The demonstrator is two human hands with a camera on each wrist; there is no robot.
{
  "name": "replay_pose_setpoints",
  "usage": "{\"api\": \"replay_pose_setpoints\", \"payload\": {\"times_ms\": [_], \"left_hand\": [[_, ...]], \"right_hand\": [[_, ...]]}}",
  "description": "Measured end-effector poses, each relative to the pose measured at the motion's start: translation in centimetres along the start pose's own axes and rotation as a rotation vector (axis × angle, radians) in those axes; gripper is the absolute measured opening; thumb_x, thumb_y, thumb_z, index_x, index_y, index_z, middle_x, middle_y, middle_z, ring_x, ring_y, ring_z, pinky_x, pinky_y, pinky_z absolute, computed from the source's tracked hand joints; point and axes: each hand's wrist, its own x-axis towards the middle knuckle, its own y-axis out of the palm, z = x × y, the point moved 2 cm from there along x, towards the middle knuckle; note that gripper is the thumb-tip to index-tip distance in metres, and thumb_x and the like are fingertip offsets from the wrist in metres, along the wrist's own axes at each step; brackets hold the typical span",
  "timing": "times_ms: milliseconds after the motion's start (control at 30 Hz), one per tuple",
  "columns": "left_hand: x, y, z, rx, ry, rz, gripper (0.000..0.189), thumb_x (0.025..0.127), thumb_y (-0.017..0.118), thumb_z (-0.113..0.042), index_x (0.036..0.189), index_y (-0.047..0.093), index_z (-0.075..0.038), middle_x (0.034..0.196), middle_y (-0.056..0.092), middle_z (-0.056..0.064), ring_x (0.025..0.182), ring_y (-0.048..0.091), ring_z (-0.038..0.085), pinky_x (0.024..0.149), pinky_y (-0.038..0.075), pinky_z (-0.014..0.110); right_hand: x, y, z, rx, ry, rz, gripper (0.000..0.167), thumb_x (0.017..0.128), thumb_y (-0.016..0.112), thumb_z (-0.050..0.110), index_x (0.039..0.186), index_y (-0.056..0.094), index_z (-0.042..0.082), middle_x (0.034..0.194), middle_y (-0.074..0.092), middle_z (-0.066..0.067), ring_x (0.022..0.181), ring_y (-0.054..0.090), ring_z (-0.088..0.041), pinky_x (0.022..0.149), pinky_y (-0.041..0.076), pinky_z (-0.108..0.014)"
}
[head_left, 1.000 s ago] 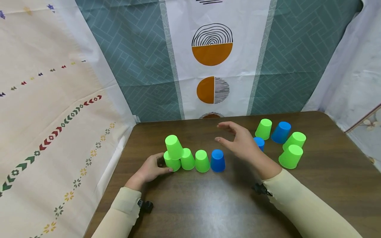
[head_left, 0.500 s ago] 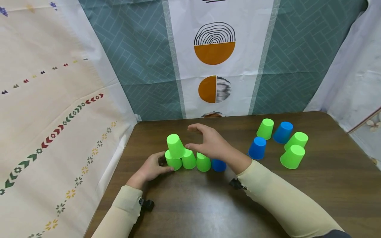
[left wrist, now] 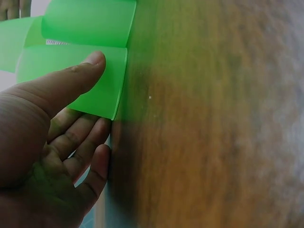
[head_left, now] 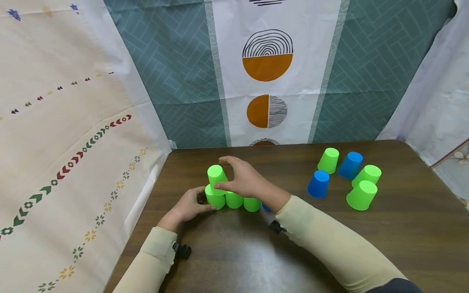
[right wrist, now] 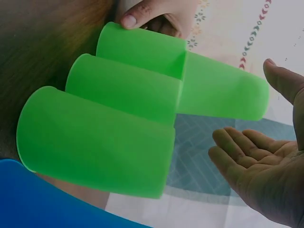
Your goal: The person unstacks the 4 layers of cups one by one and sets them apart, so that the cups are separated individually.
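Note:
A row of upside-down plastic cups stands on the table: a left green cup (head_left: 214, 199), a middle green cup (head_left: 233, 200), a right green cup (head_left: 252, 204) and a blue cup (head_left: 266, 208) mostly hidden by the right wrist. On the two leftmost sits an upper green cup (head_left: 217, 174), also upside down. My left hand (head_left: 187, 208) holds the left green cup low on its side, thumb in front and fingers behind. My right hand (head_left: 243, 178) is beside the upper cup, thumb and fingers spread; the right wrist view shows a gap between this hand (right wrist: 266, 164) and the cup (right wrist: 225, 88).
At the right of the brown table (head_left: 227, 252) stands a loose group of upside-down cups, with a near blue cup (head_left: 318, 184), a far blue cup (head_left: 350, 165) and several green cups (head_left: 361, 195). Patterned cloth (head_left: 176, 81) hangs behind and at the left.
My right hand has moved left from above the blue cup to the upper green cup, covering most of the blue cup. My left hand stays on the left green cup.

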Motion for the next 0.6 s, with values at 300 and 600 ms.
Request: {"api": "replay_pose_setpoints", "payload": {"times_ms": [300,600], "left_hand": [[0.1,0.0,0.0,0.008,-0.009,-0.004,0.068,0.085,0.091,-0.026,0.143,0.060,-0.006,0.129,0.069,0.005,0.119,0.065,0.023,0.102,0.053,0.048],[0.2,0.1,0.2,0.016,-0.009,-0.001,0.066,0.085,0.091,-0.025,0.142,0.062,-0.009,0.129,0.069,0.002,0.120,0.064,0.022,0.104,0.051,0.047]], "right_hand": [[0.9,1.1,0.1,-0.042,0.013,0.001,0.083,0.090,0.084,0.042,0.157,0.046,0.012,0.157,0.050,-0.003,0.139,0.052,-0.024,0.110,0.046,-0.041],[1.2,1.6,0.1,-0.033,0.037,-0.006,0.066,0.092,0.084,0.038,0.146,0.056,0.014,0.133,0.064,0.000,0.112,0.062,-0.017,0.093,0.052,-0.034]]}}
